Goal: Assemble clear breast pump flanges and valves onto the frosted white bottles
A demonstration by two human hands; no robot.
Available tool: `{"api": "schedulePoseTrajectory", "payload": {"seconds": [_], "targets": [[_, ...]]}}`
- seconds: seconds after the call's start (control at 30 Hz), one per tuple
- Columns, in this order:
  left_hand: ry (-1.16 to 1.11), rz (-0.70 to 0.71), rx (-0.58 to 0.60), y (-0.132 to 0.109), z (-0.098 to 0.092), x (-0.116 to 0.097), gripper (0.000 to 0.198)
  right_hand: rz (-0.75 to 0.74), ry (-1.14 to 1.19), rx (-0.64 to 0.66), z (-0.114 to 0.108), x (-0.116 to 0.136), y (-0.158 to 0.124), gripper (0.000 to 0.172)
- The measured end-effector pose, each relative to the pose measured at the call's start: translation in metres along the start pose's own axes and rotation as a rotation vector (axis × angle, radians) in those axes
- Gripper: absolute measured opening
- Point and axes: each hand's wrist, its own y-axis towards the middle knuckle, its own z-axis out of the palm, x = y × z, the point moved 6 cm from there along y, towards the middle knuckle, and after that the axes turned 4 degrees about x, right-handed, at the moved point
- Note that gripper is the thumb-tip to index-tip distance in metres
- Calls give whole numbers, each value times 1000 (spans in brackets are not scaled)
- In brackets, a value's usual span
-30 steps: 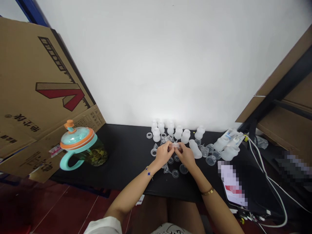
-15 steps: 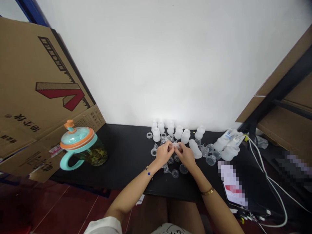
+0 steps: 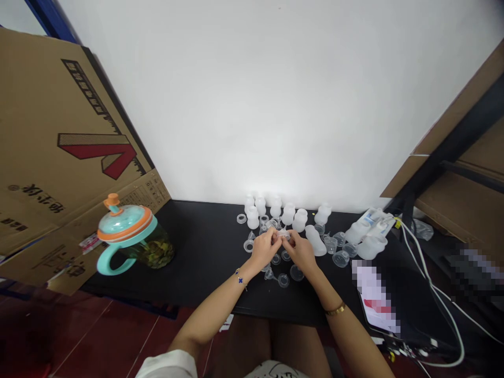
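My left hand [image 3: 264, 248] and my right hand [image 3: 301, 251] meet over the black table, thumbs and fingertips pinched on opposite sides of a whitish baby-bottle collar ring [image 3: 283, 233]. A small clear tip, perhaps a nipple, seems to stand up from the ring; my fingers cover part of it. Around the hands lie loose clear nipples [image 3: 269, 273], a round clear piece [image 3: 283, 281] and a clear cap [image 3: 297, 272]. Another collar ring [image 3: 249, 245] rests left of my left hand. Right of my right hand, a frosted bottle [image 3: 315, 241] lies on its side.
Several frosted bottles [image 3: 300, 220] stand along the white wall. Clear caps [image 3: 340, 258] and more bottles [image 3: 372, 246] sit to the right, near a phone [image 3: 376, 296] and white cables [image 3: 423, 262]. A teal-handled jug [image 3: 134, 236] stands left, before a cardboard box [image 3: 71, 142].
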Motion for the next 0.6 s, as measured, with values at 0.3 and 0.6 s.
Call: {"api": "schedulePoseTrajectory", "payload": {"seconds": [0.3,0.6], "targets": [[36,9,3,0,0,-1,17,-8,-11,-7,-2,3,0,35],[53,5,18,0,0,-2,17,-16,-15,-7,-1,2,0,36]]}}
